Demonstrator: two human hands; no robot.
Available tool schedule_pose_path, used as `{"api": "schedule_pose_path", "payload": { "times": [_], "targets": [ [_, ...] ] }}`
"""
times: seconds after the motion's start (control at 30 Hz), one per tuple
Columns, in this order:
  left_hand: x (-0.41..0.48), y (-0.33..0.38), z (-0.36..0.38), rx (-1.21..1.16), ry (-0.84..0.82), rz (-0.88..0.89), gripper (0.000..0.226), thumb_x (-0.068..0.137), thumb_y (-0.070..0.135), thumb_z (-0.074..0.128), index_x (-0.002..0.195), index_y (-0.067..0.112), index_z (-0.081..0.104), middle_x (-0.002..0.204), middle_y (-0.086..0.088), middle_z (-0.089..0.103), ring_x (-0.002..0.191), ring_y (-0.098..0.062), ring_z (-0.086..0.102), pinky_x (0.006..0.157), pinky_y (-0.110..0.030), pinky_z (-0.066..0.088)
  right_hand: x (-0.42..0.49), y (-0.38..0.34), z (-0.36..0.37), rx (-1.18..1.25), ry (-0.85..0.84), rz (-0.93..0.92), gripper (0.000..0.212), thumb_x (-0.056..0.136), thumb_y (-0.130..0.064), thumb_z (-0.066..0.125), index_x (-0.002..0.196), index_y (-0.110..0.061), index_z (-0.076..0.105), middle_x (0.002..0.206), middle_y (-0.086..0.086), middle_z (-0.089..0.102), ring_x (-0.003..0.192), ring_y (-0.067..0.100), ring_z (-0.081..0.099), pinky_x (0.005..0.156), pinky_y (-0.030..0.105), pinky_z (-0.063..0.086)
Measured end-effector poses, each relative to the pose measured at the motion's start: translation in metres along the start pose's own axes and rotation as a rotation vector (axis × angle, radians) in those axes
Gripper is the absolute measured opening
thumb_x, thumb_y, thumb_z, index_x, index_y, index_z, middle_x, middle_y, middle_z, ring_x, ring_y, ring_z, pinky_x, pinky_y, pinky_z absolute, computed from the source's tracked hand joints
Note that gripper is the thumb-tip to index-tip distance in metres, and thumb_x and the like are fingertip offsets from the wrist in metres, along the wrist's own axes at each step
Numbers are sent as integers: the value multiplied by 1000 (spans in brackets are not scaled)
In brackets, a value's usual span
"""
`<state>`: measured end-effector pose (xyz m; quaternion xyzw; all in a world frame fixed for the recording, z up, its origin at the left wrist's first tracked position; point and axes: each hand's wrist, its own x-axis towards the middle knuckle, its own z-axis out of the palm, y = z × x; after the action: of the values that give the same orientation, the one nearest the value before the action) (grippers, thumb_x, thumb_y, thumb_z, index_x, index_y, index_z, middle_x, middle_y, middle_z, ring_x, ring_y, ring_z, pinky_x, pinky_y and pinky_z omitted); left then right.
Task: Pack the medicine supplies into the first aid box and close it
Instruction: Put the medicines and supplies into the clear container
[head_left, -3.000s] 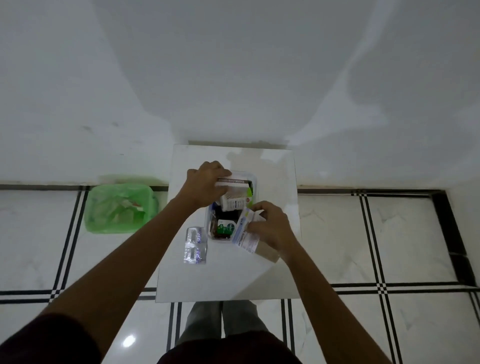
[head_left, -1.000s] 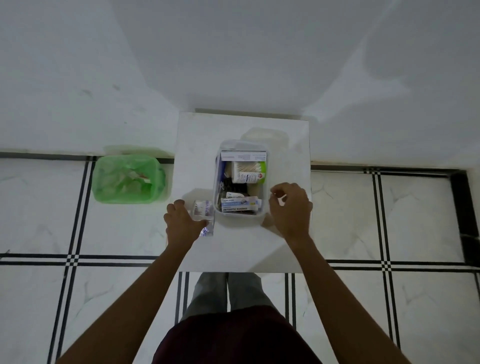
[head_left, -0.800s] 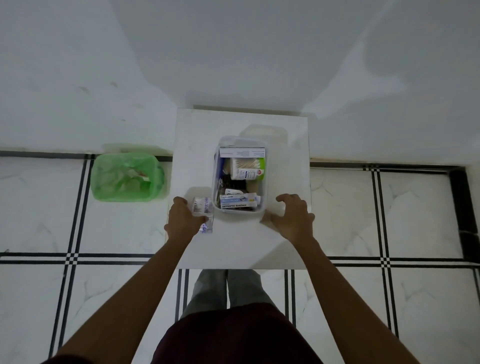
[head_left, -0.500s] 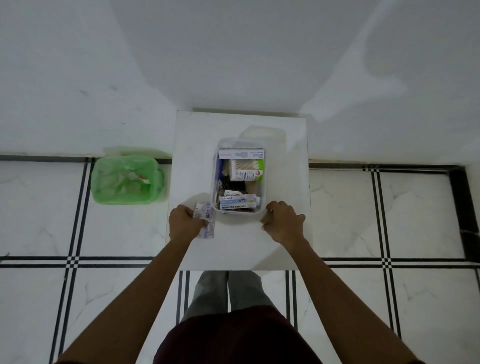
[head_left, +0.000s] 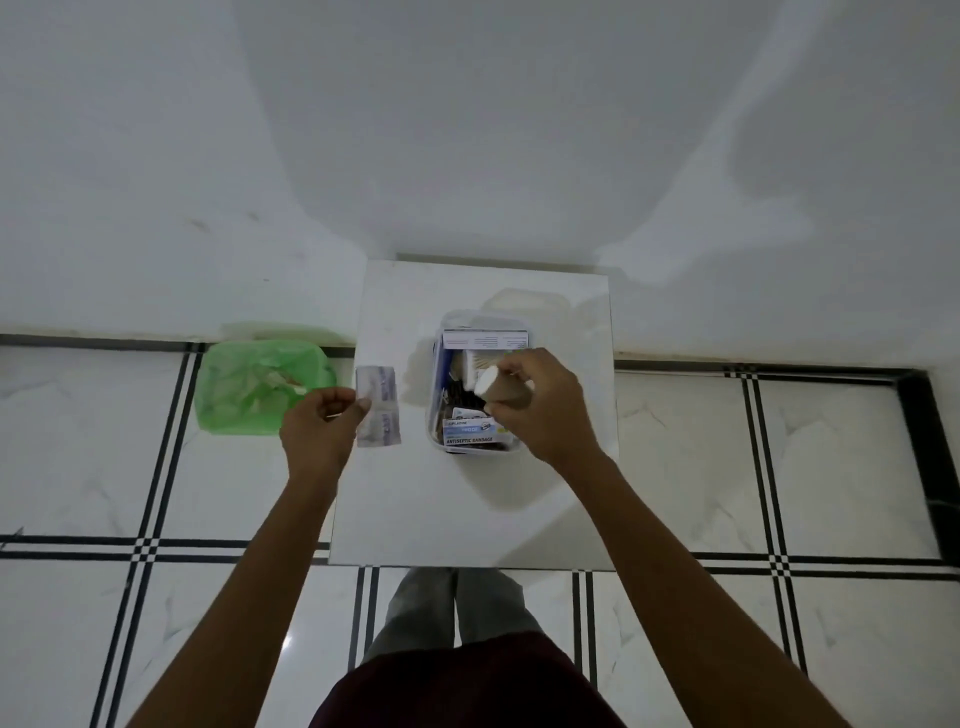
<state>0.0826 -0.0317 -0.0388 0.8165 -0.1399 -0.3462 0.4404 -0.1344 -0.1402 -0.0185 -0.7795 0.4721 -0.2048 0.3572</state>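
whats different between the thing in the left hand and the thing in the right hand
The left hand pinches a flat silver blister strip; the right hand grips a round brown bottle with a white cap. The strip hangs left of the box; the bottle is tilted over its open top. Both are off the table.

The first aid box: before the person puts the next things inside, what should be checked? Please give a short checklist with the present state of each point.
1. Box open: ok, no lid on it; a clear lid seems to lie behind it.
2. Right hand holds its item firmly: ok, fingers closed on a brown bottle with a white cap, above the box.
3. Left hand holds its item: ok, it pinches a blister strip, left of the box.
4. Free room inside for the bottle: cannot tell, the hand covers part of the contents.
5. Bandage packet already packed: ok, at the near end.
6. Table free of other supplies: ok, none visible.
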Motion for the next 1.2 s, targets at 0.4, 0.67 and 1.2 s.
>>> {"api": "schedule_pose_path", "payload": {
  "times": [0.4,0.67,1.2],
  "targets": [
    [-14,27,46,-53,-110,32,18,71,15,79,71,26,65,77,-5,69,76,-22,65,76,-51,58,7,20,36,-331,-128,-150,15,68,2,59,80,-1,67,76,17,61,69,33,56,56,39,52],
    [-20,16,51,-161,-139,-90,15,73,9,77,73,16,65,84,-18,68,75,-27,64,65,-35,55,7,12,33,-255,-91,-40,18,76,0,60,92,4,67,91,23,63,86,38,57,72,45,55],
    [-33,9,90,772,-33,836,6,75,5,70,77,3,64,69,-14,65,54,-27,60,47,-23,39,-19,6,28,-128,33,278,14,88,-22,61,96,-11,66,94,9,71,80,25,66,73,38,58]
  ]
}}
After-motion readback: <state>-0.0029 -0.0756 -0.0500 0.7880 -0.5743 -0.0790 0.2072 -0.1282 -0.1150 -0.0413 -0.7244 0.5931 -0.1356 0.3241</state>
